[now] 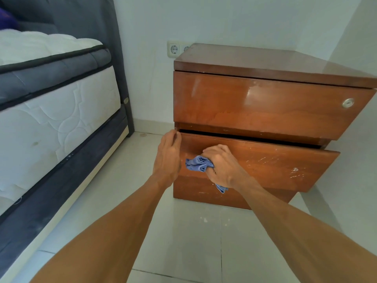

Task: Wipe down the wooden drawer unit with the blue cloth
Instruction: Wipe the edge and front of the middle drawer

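Cloth, blue and bunched, is held tight in the right hand's grip against the lower drawer near its left edge.
Left hand, arm outstretched, curls fingers round that drawer's top left corner; wooden drawer unit shows two drawers, one lock.

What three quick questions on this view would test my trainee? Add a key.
1. True or false: the blue cloth is bunched in the right hand.
2. Which drawer stands slightly pulled out? A) the upper one B) the lower drawer C) neither
3. Fill the gap: the round lock sits on the ____ drawer front.
Key: 1 true; 2 B; 3 upper.
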